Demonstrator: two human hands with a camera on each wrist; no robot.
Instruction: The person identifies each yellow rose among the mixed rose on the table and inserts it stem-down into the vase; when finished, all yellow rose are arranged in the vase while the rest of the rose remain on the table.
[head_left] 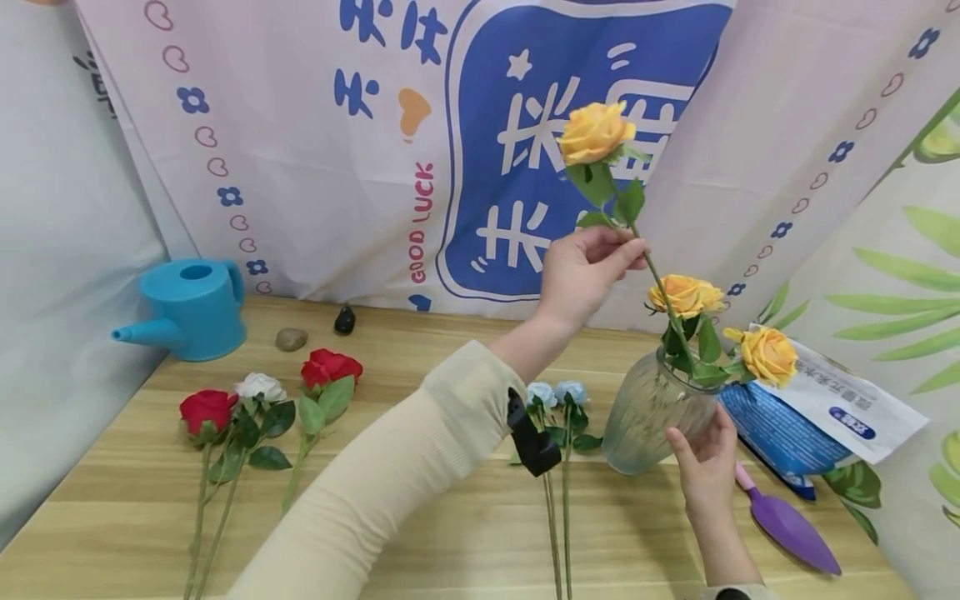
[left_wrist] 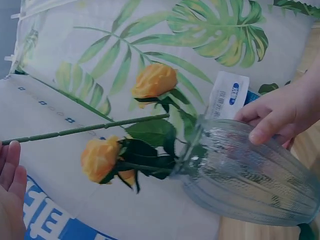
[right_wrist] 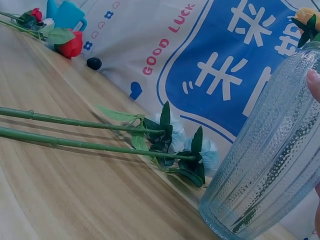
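Note:
My left hand [head_left: 588, 271] pinches the stem of a yellow rose [head_left: 596, 133] between thumb and fingers, bloom upward. The lower tip of that stem [left_wrist: 115, 122] is near the mouth of a clear ribbed glass vase [head_left: 648, 417]. Two other yellow roses [head_left: 684, 294] [head_left: 768, 354] stand in the vase, leaning over its rim. My right hand [head_left: 708, 462] grips the vase low on its right side, thumb in front. The vase tilts in the right wrist view, where only part of the hand shows at the edge.
Two pale blue flowers [head_left: 572, 393] lie left of the vase. Red roses [head_left: 330, 368] and a white one [head_left: 260, 387] lie further left. Behind them are a blue watering can [head_left: 195, 308] and stones [head_left: 291, 338]. A purple trowel [head_left: 795, 529] and a blue-white packet [head_left: 795, 425] lie right.

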